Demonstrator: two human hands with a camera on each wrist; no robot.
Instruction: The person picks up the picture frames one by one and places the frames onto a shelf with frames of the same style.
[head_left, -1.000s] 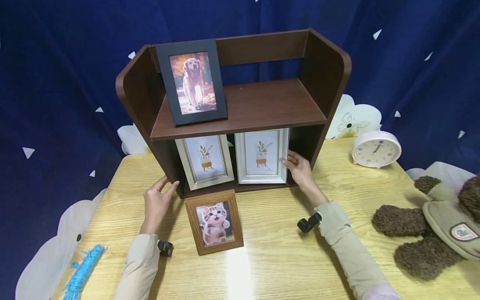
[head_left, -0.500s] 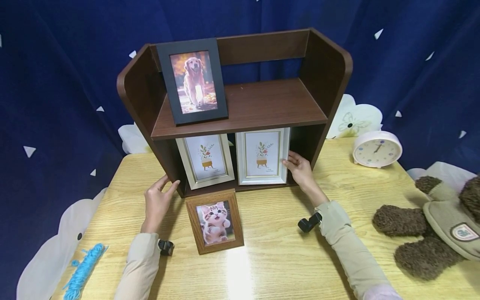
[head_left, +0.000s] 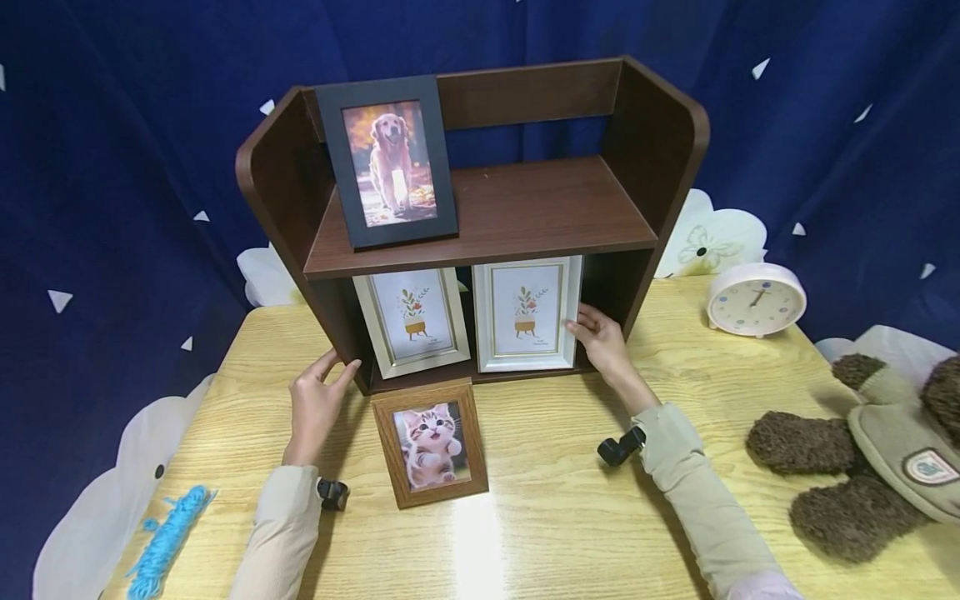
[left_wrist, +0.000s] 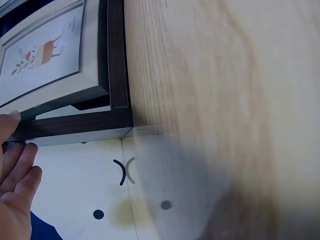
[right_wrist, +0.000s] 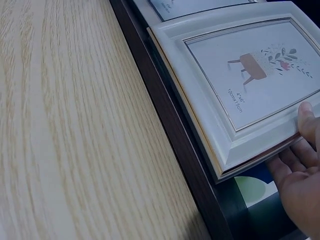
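Note:
My right hand (head_left: 603,346) pinches the right edge of a white picture frame (right_wrist: 230,142), thumb on its front and fingers behind it. This frame stands in the lower compartment of a dark brown shelf (head_left: 551,200). To its left, a cream picture frame (head_left: 386,367) with the same flowerpot print leans slightly tilted. My left hand (head_left: 313,408) grips the shelf's left side panel near its bottom; in the left wrist view the thumb lies at the dark edge (left_wrist: 80,124) and the fingers reach round the outside.
A black frame (head_left: 446,200) with a dog photo leans on the upper shelf. A wooden frame (head_left: 386,433) with a kitten picture lies before the shelf. Blue rope (head_left: 168,542) lies at the left, a round clock (head_left: 753,304) and a brown teddy bear (head_left: 892,450) at the right.

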